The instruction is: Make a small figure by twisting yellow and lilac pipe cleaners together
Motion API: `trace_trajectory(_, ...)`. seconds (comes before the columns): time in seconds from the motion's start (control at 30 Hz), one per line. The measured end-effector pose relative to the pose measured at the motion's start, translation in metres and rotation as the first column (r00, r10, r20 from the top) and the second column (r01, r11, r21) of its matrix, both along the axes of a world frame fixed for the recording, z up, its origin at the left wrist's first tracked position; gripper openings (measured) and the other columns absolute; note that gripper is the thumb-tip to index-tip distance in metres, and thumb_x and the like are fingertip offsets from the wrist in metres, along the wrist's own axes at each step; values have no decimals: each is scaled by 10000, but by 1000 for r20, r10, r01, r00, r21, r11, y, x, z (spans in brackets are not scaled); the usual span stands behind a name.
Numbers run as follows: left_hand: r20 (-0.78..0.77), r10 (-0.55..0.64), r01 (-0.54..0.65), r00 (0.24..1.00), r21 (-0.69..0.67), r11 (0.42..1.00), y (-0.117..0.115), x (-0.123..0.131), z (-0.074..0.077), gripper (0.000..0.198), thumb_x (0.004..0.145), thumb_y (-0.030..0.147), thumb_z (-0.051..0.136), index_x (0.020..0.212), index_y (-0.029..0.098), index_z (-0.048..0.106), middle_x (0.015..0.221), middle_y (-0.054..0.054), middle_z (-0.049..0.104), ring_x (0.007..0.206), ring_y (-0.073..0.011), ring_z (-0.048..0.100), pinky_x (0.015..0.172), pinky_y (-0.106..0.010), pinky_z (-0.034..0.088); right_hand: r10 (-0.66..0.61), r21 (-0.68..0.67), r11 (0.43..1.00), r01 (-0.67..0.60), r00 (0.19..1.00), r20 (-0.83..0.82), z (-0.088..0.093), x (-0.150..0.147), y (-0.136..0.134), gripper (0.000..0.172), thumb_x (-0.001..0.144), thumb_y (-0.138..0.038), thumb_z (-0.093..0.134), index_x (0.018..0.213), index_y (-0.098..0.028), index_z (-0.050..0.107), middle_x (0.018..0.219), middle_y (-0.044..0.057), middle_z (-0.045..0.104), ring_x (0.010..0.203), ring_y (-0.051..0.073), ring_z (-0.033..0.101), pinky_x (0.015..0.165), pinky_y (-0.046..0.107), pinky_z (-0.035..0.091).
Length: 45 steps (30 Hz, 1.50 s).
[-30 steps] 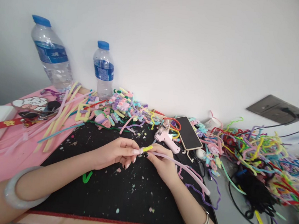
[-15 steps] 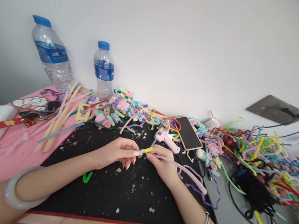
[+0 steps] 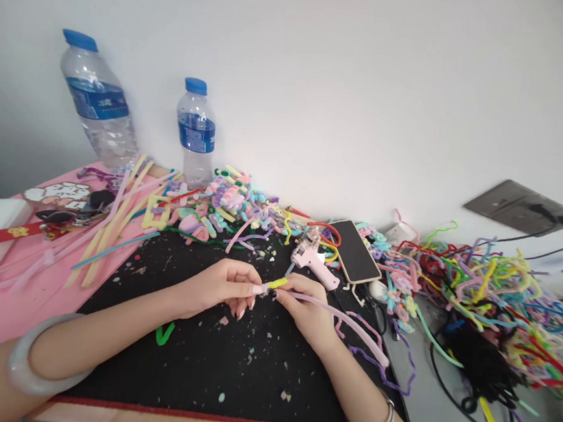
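Note:
Over the middle of the black mat [image 3: 194, 376], my left hand [image 3: 218, 288] and my right hand [image 3: 309, 308] meet in two pinches. Between their fingertips is a pale lilac pipe cleaner [image 3: 350, 323], its long end running out past my right hand toward the lower right. A short yellow pipe cleaner piece [image 3: 278, 282] sits across it at my right fingertips. Something small and dark shows by my right thumb; I cannot tell what it is. Just beyond my right hand a pink glue gun [image 3: 317, 264] lies on the mat.
Behind the mat are heaped bent pipe cleaners [image 3: 233, 196], with a phone [image 3: 356, 252] among them. Two water bottles [image 3: 196, 135] stand against the wall. More pipe cleaners [image 3: 486, 273] and black cord [image 3: 481, 363] crowd the right; straight ones lie on pink sheet [image 3: 13, 324] at left.

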<state>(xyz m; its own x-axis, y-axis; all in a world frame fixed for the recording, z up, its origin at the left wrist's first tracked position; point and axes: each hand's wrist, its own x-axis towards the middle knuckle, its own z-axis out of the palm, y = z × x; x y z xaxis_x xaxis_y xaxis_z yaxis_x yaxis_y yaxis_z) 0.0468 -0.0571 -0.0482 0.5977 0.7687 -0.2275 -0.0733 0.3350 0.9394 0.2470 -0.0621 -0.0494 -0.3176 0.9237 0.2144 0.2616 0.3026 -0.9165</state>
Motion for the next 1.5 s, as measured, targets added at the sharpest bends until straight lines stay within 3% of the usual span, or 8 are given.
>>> trace_trajectory(0.33, 37, -7, 10, 999, -68, 998, 1, 1, 2, 202, 802, 322, 610, 794, 120, 595, 628, 9, 596, 473, -58, 537, 470, -162, 428, -23, -66, 998, 20, 999, -41, 0, 1, 2, 132, 735, -292, 654, 674, -174, 653, 674, 21, 602, 616, 133, 527, 556, 245, 415)
trace_trajectory(0.77, 13, -53, 54, 998, -112, 992, 0, 0, 2, 200, 770, 318, 643, 781, 123, 601, 605, 16, 581, 452, -55, 509, 454, -166, 405, 19, -67, 997, -26, 995, -99, 0, 1, 1, 52, 712, -229, 682, 691, -186, 663, 726, 25, 634, 671, 144, 585, 611, 257, 461)
trace_trajectory(1.07, -11, -45, 44, 999, -69, 997, 1, 0, 0, 218, 759, 335, 646, 761, 123, 598, 576, 15, 587, 441, -69, 514, 444, -181, 413, 64, -23, 998, -64, 998, -20, 3, 2, 2, 122, 749, -301, 656, 735, -187, 696, 728, 37, 646, 676, 149, 583, 616, 266, 458)
trace_trajectory(1.5, -65, -10, 8, 998, -23, 1000, 1, 0, 1, 226, 741, 342, 654, 732, 127, 585, 567, 10, 608, 440, -79, 531, 441, -187, 428, 12, -59, 998, -9, 999, 50, 0, 1, 0, 110, 725, -265, 654, 671, -171, 639, 664, 17, 609, 595, 124, 527, 538, 242, 418)
